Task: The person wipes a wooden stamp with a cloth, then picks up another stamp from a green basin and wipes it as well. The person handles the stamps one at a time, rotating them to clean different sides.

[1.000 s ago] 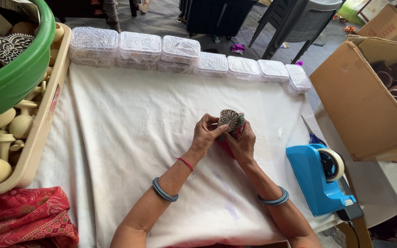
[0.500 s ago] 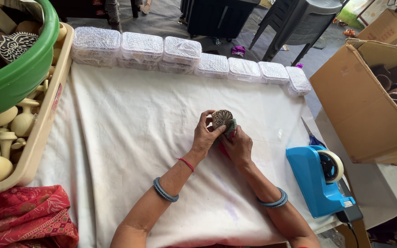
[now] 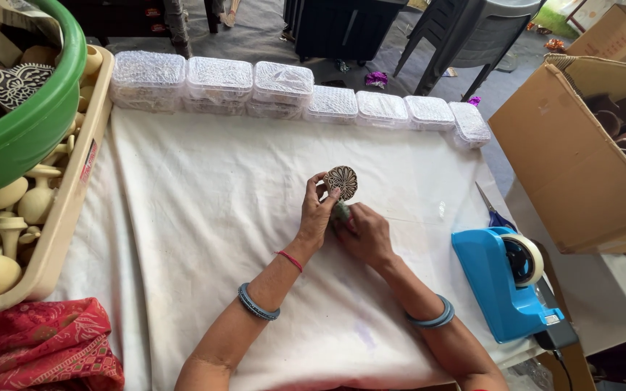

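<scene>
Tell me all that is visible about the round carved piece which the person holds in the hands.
The round carved piece looks like dark brown wood, with a flower-like pattern cut into its flat face. It is held above the white cloth, its carved face turned up toward the camera. The left hand grips its left edge with the fingertips. The right hand is just below it, against its underside, where a handle or wrapping is partly hidden.

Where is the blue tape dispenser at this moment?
In the head view, the blue tape dispenser stands at the right edge of the white cloth, beside the right hand and below the cardboard box.
</scene>
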